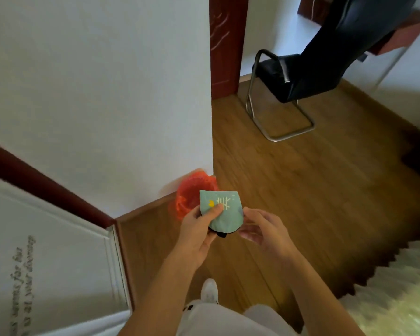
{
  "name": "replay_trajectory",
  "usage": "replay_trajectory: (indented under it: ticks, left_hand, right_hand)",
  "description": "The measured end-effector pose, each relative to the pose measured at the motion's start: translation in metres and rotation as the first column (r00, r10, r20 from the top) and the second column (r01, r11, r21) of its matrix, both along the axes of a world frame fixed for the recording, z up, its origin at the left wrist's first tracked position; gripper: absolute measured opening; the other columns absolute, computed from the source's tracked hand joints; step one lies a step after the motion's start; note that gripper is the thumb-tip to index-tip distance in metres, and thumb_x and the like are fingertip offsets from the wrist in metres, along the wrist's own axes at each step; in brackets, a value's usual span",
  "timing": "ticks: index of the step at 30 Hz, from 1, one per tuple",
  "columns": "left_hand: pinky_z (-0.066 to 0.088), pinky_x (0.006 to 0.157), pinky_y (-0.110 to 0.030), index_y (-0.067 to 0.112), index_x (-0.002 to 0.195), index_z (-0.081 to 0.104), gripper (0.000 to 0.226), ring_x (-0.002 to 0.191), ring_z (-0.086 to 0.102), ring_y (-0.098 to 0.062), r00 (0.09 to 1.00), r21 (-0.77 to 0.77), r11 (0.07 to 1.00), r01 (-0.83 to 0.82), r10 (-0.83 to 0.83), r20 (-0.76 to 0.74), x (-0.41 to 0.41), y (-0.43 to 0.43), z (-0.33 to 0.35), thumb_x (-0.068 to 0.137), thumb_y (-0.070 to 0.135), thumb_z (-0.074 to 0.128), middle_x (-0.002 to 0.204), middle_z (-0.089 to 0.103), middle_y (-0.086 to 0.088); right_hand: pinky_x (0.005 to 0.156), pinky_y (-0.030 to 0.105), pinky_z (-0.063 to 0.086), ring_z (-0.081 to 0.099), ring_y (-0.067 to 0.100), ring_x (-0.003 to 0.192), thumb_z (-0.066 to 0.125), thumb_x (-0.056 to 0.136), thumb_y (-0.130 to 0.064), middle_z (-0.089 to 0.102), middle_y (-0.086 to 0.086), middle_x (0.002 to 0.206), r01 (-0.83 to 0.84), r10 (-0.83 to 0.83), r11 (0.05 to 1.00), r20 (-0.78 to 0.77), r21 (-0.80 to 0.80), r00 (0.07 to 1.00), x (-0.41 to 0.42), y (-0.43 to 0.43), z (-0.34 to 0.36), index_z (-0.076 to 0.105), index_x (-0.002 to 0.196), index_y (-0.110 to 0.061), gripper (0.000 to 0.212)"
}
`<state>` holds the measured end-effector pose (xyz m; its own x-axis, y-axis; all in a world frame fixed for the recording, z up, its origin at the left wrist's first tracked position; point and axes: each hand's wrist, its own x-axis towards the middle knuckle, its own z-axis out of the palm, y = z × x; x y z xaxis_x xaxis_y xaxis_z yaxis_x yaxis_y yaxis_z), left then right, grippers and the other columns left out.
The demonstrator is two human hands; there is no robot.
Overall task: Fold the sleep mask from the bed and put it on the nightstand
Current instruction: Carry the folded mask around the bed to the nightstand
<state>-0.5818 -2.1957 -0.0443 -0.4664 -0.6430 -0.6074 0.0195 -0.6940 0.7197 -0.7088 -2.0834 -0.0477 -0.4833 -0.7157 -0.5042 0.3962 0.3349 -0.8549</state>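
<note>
The sleep mask (224, 210) is pale green with a yellow and white print and a black underside, folded in half. My left hand (199, 229) grips it, thumb pressed on its printed face. My right hand (264, 229) is just right of the mask, fingers spread and slightly blurred, its fingertips at or near the mask's right edge. Whether it touches the mask I cannot tell. Both hands are held over the wooden floor. A white surface (46, 251) with printed script lies at lower left; whether it is the nightstand I cannot tell.
A bin lined with an orange-red bag (192, 195) stands on the floor by the white wall corner, just beyond the mask. A black chair (284, 83) on a metal frame stands further off. The bed's white fringed cover (386, 287) is at lower right. My shoe (209, 291) shows below.
</note>
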Motion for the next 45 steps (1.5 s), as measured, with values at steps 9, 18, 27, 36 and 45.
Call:
replay_trajectory:
  ticks: [9, 18, 27, 36, 45]
  left_hand:
    - [0.058, 0.081, -0.041, 0.012, 0.113, 0.068, 0.036, 0.104, 0.070, -0.029, 0.924, 0.080, 0.922, 0.379, -0.382, 0.024, -0.126, -0.022, -0.003, 0.079, 0.011, 0.076, 0.108, 0.076, -0.011]
    - [0.055, 0.067, -0.035, 0.013, 0.115, 0.067, 0.037, 0.102, 0.070, -0.028, 0.717, 0.111, 0.718, 0.688, -0.695, 0.051, -0.268, 0.054, -0.010, 0.080, 0.016, 0.077, 0.109, 0.075, -0.011]
    - [0.055, 0.066, -0.033, 0.012, 0.115, 0.066, 0.033, 0.100, 0.070, -0.028, 0.616, 0.127, 0.625, 0.770, -0.781, 0.103, -0.450, 0.157, -0.011, 0.083, 0.016, 0.074, 0.110, 0.074, -0.012]
    - [0.058, 0.074, -0.034, 0.013, 0.118, 0.067, 0.038, 0.106, 0.069, -0.027, 0.546, 0.103, 0.552, 0.828, -0.834, 0.077, -0.604, 0.246, 0.009, 0.081, 0.018, 0.077, 0.114, 0.074, -0.011]
    - [0.058, 0.081, -0.038, 0.010, 0.114, 0.068, 0.035, 0.104, 0.070, -0.030, 0.534, 0.111, 0.539, 0.835, -0.842, 0.075, -0.715, 0.277, 0.010, 0.081, 0.016, 0.076, 0.112, 0.074, -0.014]
  right_hand:
    - [0.071, 0.026, 0.059, 0.074, 0.013, 0.076, 0.060, 0.097, -0.026, 0.079, 0.006, 0.090, 0.361, -0.361, 0.933, 0.044, 0.010, 0.931, -0.075, 0.015, 0.006, 0.074, 0.103, -0.010, 0.022]
    - [0.086, 0.034, 0.060, 0.075, 0.022, 0.097, 0.064, 0.094, -0.035, 0.079, 0.008, 0.104, 0.649, -0.650, 0.759, -0.002, 0.055, 0.760, -0.159, 0.104, -0.011, 0.072, 0.114, -0.012, 0.032]
    - [0.096, 0.046, 0.059, 0.076, 0.022, 0.099, 0.064, 0.094, -0.038, 0.079, 0.008, 0.105, 0.760, -0.761, 0.649, 0.005, 0.036, 0.649, -0.316, 0.202, -0.029, 0.072, 0.114, -0.011, 0.035]
    - [0.093, 0.046, 0.059, 0.075, 0.027, 0.102, 0.061, 0.097, -0.030, 0.079, 0.016, 0.104, 0.839, -0.836, 0.541, 0.077, -0.051, 0.544, -0.462, 0.288, -0.009, 0.076, 0.108, -0.006, 0.031]
    - [0.088, 0.038, 0.060, 0.077, 0.024, 0.097, 0.061, 0.097, -0.028, 0.081, 0.012, 0.099, 0.860, -0.855, 0.510, 0.090, -0.030, 0.510, -0.565, 0.319, -0.004, 0.076, 0.108, -0.006, 0.029]
